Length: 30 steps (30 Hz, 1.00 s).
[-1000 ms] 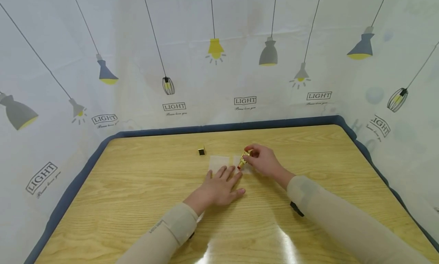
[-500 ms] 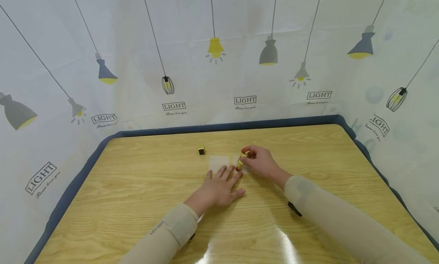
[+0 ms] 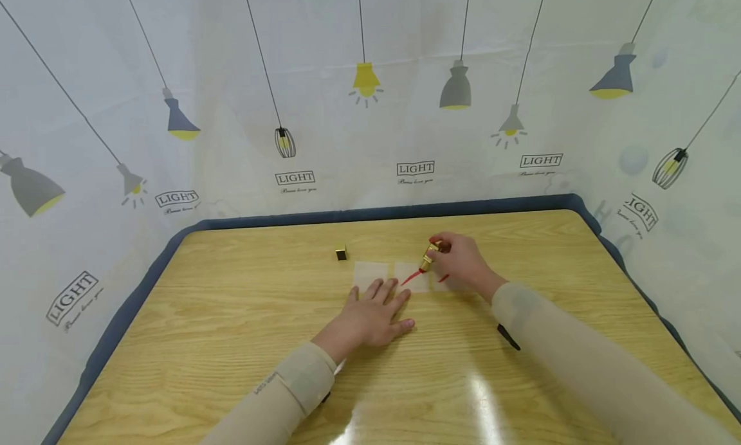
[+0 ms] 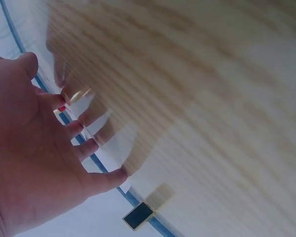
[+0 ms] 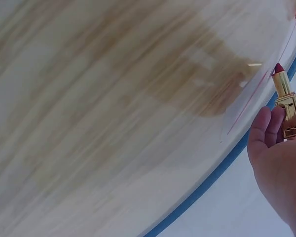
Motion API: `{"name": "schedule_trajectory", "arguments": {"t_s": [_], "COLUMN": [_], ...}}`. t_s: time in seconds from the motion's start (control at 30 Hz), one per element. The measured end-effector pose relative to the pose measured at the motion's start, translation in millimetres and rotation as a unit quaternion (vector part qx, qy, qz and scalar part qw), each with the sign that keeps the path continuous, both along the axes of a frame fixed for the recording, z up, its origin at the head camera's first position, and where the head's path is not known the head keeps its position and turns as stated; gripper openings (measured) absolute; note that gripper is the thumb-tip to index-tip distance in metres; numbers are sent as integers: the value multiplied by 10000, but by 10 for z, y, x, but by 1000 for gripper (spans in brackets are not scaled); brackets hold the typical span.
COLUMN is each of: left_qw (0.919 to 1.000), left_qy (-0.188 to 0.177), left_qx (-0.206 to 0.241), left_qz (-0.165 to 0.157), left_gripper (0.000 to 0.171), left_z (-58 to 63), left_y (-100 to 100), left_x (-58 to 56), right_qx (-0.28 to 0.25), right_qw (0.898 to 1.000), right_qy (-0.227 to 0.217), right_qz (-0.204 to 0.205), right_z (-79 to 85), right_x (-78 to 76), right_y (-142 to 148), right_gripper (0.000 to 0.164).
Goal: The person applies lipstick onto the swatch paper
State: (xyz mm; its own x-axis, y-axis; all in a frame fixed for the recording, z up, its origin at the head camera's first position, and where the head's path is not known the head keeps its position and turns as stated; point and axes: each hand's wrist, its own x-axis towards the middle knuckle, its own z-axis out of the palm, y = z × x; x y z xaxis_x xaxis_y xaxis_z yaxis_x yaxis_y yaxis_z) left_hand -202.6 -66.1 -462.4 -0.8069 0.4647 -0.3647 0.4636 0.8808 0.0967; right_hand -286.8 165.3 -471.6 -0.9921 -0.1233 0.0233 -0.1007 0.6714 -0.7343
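Observation:
My right hand pinches a gold lipstick, its red tip pointing down at the middle white paper. A red stroke runs from that tip down to the left across the paper. In the right wrist view the lipstick sits between thumb and fingers, its red bullet exposed. My left hand lies with spread, straight fingers, fingertips at the near edges of the left paper and the middle one. A right-hand paper, partly hidden by my right hand, bears a short red mark.
The gold lipstick cap, dark on its facing end, stands behind and left of the papers. All lie on a wood-grain table with a blue edge. A white lamp-printed sheet rises beyond it.
My right hand has moved the lipstick first a little left, then up and right. A red stroke now shows on the middle paper. The left hand has stayed in place.

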Motion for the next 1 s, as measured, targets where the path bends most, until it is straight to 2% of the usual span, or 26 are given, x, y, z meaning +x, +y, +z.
{"name": "schedule_trajectory", "arguments": {"t_s": [0.13, 0.37, 0.77, 1.0], "left_qw": [10000, 9998, 9996, 9991], "left_qy": [48, 170, 260, 374], "left_qx": [-22, 4, 120, 191], "left_qz": [-1, -47, 19, 48], "left_gripper": [72, 75, 75, 73], "left_z": [11, -2, -69, -70], "left_y": [7, 38, 51, 37], "left_x": [10, 14, 42, 21], "right_qx": [-8, -237, -346, -520], "right_qw": [10000, 9990, 9987, 9981], "right_qy": [-69, -162, -167, -178], "right_qz": [-40, -350, -330, -272], "right_z": [-4, 66, 122, 131], "right_x": [-24, -37, -12, 9], "right_y": [57, 134, 179, 152], "right_gripper": [41, 43, 42, 41]}}
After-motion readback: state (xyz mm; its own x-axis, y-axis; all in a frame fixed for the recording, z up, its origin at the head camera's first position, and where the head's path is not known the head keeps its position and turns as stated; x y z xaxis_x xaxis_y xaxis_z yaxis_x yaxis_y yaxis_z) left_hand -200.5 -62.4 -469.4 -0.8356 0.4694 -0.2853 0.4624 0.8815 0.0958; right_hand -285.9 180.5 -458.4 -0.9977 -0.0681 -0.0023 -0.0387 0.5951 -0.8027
